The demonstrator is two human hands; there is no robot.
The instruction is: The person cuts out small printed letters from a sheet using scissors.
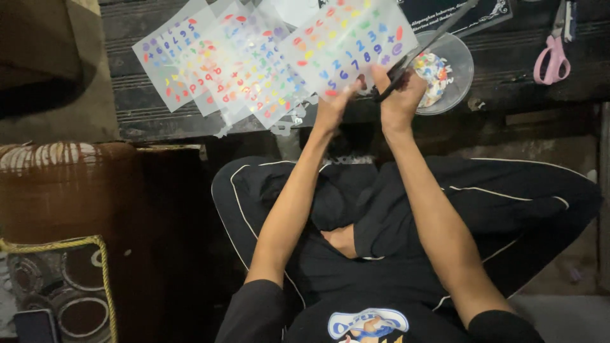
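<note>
Dark wooden planks (159,121) lie under my work. Left hand (333,109) pinches a sticker sheet (348,44); right hand (400,95) grips black scissors (426,41). Beyond my fingers sit a clear bowl (459,67) and pink scissors (553,54).

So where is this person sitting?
Probably on the floor at home, crafting: crossed legs on the ground, a rug beside them, sticker sheets and pink scissors on a low dark table.

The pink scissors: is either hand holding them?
No. The pink scissors lie on the dark table at the far right, apart from both hands; the right hand holds a dark pair.
</note>
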